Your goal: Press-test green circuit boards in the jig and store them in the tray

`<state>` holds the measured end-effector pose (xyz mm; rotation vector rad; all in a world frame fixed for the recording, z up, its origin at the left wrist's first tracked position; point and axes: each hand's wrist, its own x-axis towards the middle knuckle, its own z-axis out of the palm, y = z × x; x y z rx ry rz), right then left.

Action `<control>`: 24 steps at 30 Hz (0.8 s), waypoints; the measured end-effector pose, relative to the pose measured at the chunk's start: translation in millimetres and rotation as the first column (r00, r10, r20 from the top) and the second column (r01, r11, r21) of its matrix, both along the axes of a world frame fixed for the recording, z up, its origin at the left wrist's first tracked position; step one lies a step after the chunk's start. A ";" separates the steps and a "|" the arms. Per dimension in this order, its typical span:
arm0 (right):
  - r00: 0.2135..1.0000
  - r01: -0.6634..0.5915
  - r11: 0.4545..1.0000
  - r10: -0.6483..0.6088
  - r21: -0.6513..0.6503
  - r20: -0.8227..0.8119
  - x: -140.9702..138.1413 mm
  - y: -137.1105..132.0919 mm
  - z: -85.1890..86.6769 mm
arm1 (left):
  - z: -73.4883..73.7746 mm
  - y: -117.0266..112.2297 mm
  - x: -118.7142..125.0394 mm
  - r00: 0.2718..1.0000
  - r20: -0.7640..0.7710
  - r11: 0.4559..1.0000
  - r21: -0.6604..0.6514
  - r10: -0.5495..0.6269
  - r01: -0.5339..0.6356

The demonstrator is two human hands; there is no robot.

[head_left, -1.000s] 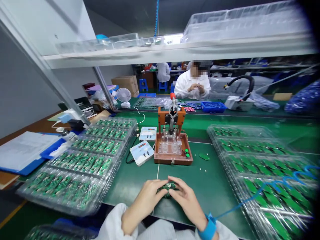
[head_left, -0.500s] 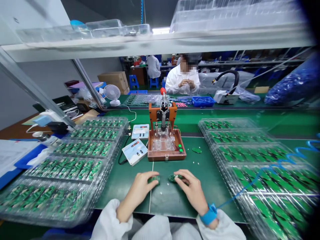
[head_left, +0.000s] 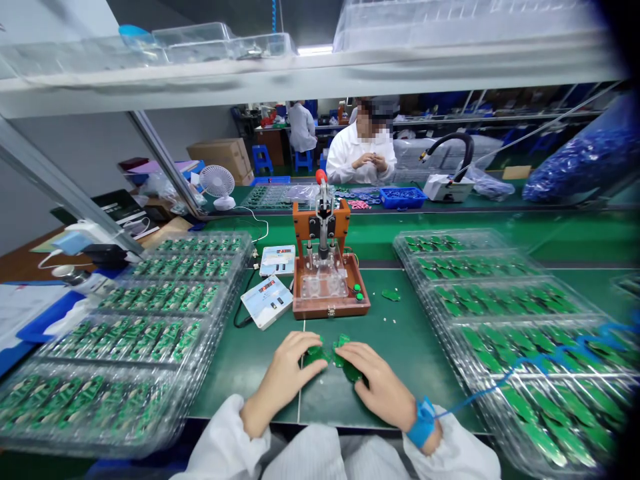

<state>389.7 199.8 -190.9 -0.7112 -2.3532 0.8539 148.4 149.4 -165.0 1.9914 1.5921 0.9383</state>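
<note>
2 bare hands are working low over the green bench (head_left: pixel 425 373), held apart with a narrow gap between their fingertips. The left hand (head_left: pixel 287 367) is curling its thumb and fingers around the left circuit board (head_left: pixel 315 355), while the right hand (head_left: pixel 383 383) is spreading palm-down over the right circuit boards (head_left: pixel 341 350); whether it is gripping them or merely covering them, I cannot tell. All of these are sitting in front of the press fixture (head_left: pixel 330 303). Because the pieces are facing each other so closely, a hasty push could be scraping or chipping their edges. White specks (head_left: pixel 394 321) are dotting the bench and could be getting trapped beneath a board. 1 loose board (head_left: pixel 391 295) is lying beside the fixture, where a sleeve could be sweeping it away. The blue cord (head_left: pixel 523 361) is trailing from the wrist strap (head_left: pixel 424 421) across the right tray (head_left: pixel 437 320); a sharp tug could be dragging boards out of place.
</note>
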 end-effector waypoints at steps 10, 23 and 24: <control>0.987 0.157 0.988 -0.157 0.003 0.035 0.3 28.9 7.5 | 10.6 22.6 -35.8 0.956 -0.169 0.970 -0.092 -0.238 0.226; 0.987 0.145 0.988 -0.148 0.049 0.068 -0.7 34.7 -7.8 | 19.7 33.0 -29.4 0.902 -0.255 0.928 -0.228 -0.349 0.295; 0.987 0.149 0.988 -0.151 0.034 0.047 0.4 35.7 -3.9 | 21.2 32.5 -29.9 0.915 -0.219 0.931 -0.223 -0.338 0.290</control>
